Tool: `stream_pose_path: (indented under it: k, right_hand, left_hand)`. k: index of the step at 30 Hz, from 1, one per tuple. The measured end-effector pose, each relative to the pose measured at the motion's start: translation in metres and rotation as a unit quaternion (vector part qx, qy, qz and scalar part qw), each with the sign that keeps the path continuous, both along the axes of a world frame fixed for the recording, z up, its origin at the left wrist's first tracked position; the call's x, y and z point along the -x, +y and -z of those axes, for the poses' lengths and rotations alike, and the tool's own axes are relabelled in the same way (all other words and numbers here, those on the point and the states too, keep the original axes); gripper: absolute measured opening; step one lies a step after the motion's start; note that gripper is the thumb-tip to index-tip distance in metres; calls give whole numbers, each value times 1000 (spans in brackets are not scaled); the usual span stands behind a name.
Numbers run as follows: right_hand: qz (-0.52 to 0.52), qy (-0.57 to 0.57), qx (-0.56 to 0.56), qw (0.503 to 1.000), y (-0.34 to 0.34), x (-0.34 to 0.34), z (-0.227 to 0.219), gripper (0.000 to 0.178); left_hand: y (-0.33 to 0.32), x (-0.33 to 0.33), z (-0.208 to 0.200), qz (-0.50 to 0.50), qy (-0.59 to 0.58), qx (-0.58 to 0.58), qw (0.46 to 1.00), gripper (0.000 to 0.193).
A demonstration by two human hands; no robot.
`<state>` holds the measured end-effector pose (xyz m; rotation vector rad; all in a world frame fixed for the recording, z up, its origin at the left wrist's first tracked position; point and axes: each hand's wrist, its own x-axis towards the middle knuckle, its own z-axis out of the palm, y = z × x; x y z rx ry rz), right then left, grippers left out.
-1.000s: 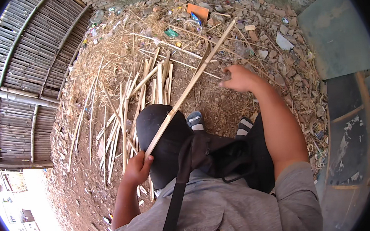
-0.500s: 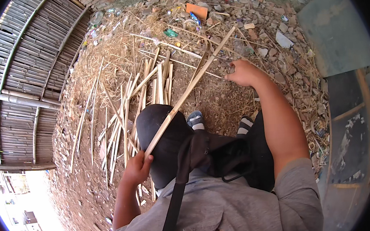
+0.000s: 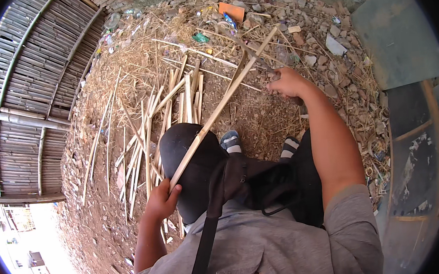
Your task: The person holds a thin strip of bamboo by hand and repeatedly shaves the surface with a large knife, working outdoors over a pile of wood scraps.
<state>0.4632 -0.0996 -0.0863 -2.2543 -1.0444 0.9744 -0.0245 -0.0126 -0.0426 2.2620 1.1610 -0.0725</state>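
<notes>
My left hand is closed around the near end of a long pale bamboo strip. The strip slants up and to the right across my black-clad left knee. Its far end reaches past my right hand, whose fingers are wrapped around the handle of a machete. That long dark blade points up and left, crossing near the strip's far end; whether the two touch I cannot tell. A darker brown sliver shows beside the strip there. Several split bamboo strips lie in a loose pile beyond my knee.
More thin strips lie on the dirt at left, among straw. A bamboo-slat wall stands at left, a grey panel at right. Rubble, an orange piece and litter cover the far ground. My sandalled feet are below.
My right hand has turned slightly, and the machete blade now shows more plainly, angled up and left over the strip's far end. My left hand and the strip have hardly moved.
</notes>
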Motion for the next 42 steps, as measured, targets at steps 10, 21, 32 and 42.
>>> stream_pose_path:
  k: [10, 21, 32, 42]
  right_hand:
    - [-325, -62, 9, 944, 19, 93, -14, 56]
    - [9, 18, 25, 999, -1, 17, -12, 68]
    - [-311, -59, -15, 949, 25, 77, 9, 62]
    - [-83, 12, 2, 996, 8, 44, 7, 69]
  left_hand:
    - [-2, 2, -2, 3, 21, 2, 1000, 39]
    - [-3, -6, -9, -8, 46, 15, 999, 37]
    - [-1, 1, -4, 3, 39, 7, 999, 42]
    - [-1, 0, -1, 10, 29, -25, 999, 43]
